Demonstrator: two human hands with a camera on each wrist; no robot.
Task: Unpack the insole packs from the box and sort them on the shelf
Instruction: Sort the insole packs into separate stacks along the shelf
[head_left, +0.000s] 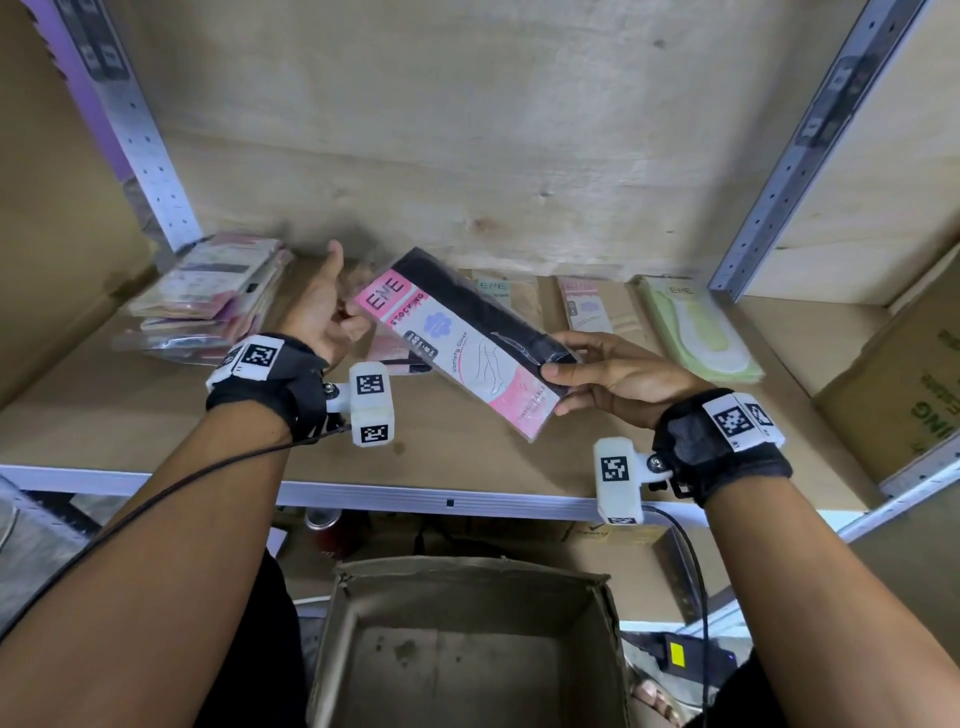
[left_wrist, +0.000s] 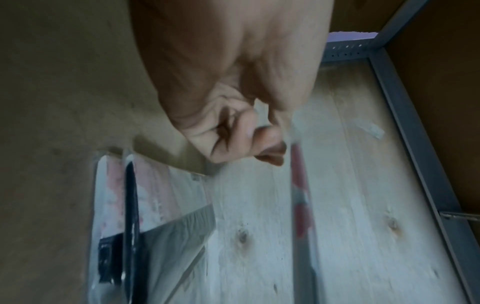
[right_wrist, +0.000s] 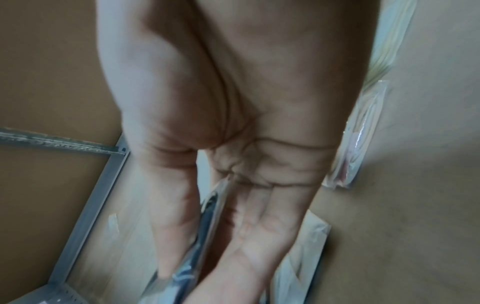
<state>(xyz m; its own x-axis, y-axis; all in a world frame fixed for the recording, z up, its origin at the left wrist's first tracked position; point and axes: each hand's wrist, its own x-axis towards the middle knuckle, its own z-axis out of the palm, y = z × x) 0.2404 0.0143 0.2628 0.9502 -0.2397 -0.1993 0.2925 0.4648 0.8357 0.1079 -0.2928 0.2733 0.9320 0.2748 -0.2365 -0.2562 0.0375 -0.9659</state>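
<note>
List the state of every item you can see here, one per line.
Pink-and-black flat plastic pack: held in the air, tilted.
Right hand: grips the pack's near end.
Left hand: touches the pack's far end.
Brown cardboard box: open, looks empty.
Pile of pastel packs: lying on the wooden shelf.

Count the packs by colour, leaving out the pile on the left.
Pink-and-black pack, held by the left hand and the right hand: 1
Pink packs lying on the shelf: 2
Beige pack: 1
Green insole pack, possibly several stacked: 1
Total: 5
</note>
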